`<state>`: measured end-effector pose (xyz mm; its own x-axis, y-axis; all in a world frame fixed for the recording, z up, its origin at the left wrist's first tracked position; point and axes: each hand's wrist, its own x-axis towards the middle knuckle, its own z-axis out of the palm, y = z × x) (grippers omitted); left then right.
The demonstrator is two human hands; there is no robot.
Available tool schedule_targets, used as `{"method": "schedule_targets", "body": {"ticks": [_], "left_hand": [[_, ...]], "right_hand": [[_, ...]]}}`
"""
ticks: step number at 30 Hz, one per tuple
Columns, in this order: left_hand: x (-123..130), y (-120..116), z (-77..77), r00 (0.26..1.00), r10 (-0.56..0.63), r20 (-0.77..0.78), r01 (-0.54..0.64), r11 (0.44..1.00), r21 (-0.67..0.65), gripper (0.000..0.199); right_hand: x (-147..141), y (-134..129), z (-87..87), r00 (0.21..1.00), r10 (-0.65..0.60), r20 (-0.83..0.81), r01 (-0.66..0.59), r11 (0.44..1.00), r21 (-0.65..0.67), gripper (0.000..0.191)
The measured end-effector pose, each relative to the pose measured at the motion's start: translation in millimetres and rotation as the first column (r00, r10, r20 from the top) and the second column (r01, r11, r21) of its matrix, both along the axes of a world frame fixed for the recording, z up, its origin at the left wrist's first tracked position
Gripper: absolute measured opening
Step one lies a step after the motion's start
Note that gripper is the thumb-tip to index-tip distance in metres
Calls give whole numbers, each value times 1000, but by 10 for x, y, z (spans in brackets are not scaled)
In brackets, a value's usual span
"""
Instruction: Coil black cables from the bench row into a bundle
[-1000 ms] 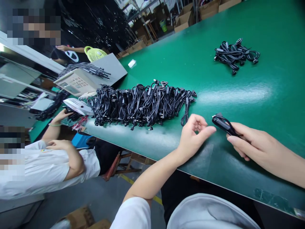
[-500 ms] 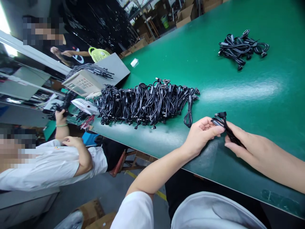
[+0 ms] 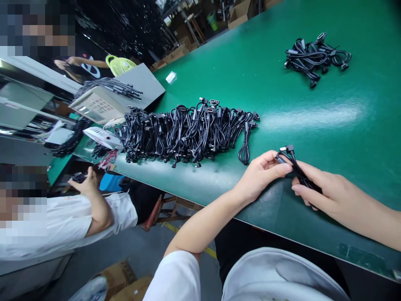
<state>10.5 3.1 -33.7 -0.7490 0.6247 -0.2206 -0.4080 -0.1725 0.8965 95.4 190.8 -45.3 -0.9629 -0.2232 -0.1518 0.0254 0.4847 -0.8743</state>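
Note:
A coiled black cable (image 3: 301, 174) is held between my two hands above the near part of the green table. My right hand (image 3: 327, 188) wraps round its folded loops. With thumb and fingers my left hand (image 3: 266, 170) pinches the cable's end near a small grey cylindrical piece. A black angled plug with a pale metal tip sticks up between the hands. To the left of my left hand lies a single bundled cable (image 3: 245, 144), beside a long pile of bundled black cables (image 3: 194, 133).
A smaller heap of cables (image 3: 313, 58) lies at the far right of the green table (image 3: 328, 104). Left of the long pile stand a grey machine (image 3: 100, 104) and a green fan (image 3: 120, 65). A co-worker in a white shirt (image 3: 62, 221) sits at left; another person stands behind.
My view has shifted slightly, so the table's things appear a little further left. Both hands keep their hold on the cable. The white-shirted co-worker's hands have moved closer to their body.

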Motion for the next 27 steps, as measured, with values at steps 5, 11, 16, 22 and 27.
{"method": "schedule_targets", "body": {"ticks": [5,11,16,22,27], "left_hand": [[0,-17,17,997,19,76,-15,999,-46,46],[-26,-63,3,990,72,121,-70,997,-22,61],[-20,-66,3,997,50,61,-52,998,35,58],[-12,-72,-14,1000,13,2,-13,995,95,49],[-7,-89,0,999,-18,-47,23,993,113,47]], "right_hand": [[-7,-1,-1,1000,0,23,0,1000,-7,58],[-14,1,-12,1000,14,17,-14,1000,8,56],[-3,1,-29,999,0,34,0,1000,-4,55],[19,-5,-4,997,17,78,-12,998,-67,56],[37,3,5,998,3,63,2,997,-81,58]]}}
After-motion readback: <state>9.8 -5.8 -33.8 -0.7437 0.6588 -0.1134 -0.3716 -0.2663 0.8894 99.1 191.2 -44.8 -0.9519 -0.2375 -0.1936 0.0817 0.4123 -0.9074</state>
